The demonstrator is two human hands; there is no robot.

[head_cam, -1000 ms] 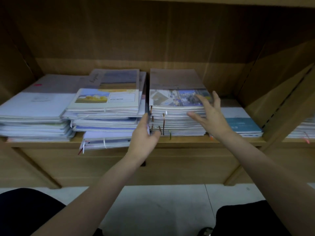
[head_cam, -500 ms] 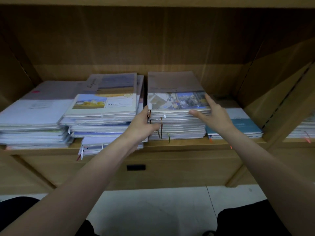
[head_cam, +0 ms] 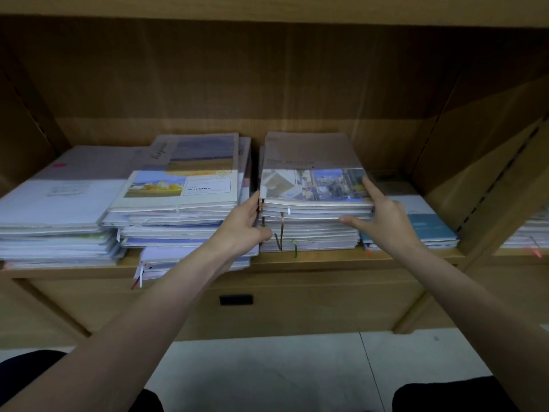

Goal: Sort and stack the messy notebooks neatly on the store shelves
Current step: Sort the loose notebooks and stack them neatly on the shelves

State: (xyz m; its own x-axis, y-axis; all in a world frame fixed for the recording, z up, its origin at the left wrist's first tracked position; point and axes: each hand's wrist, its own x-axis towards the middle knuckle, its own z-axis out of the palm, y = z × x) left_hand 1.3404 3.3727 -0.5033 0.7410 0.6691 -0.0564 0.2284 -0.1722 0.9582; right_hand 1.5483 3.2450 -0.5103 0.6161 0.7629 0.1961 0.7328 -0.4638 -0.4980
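On the wooden shelf (head_cam: 315, 260) a stack of notebooks (head_cam: 309, 185) stands right of centre, its top cover showing city photos, with ribbon bookmarks hanging down its front. My left hand (head_cam: 241, 226) grips the stack's front left corner, thumb against the front edges. On the stack's right side my right hand (head_cam: 384, 217) pinches the upper notebooks, forefinger on the top cover and thumb under the bunch at the front. To its left a messier pile (head_cam: 178, 188) has a yellow landscape cover on top, and its lower notebooks stick out over the shelf edge.
A wide pale pile (head_cam: 59, 200) fills the far left of the shelf. Low teal notebooks (head_cam: 432, 228) lie right of the held stack, against a slanted wooden divider (head_cam: 490, 188). More notebooks (head_cam: 531, 233) lie beyond it. Tiled floor (head_cam: 267, 370) is below.
Both hands have closed in on the city-photo stack: the left went to its front left corner, the right slid from the top cover to its right edge and took hold.
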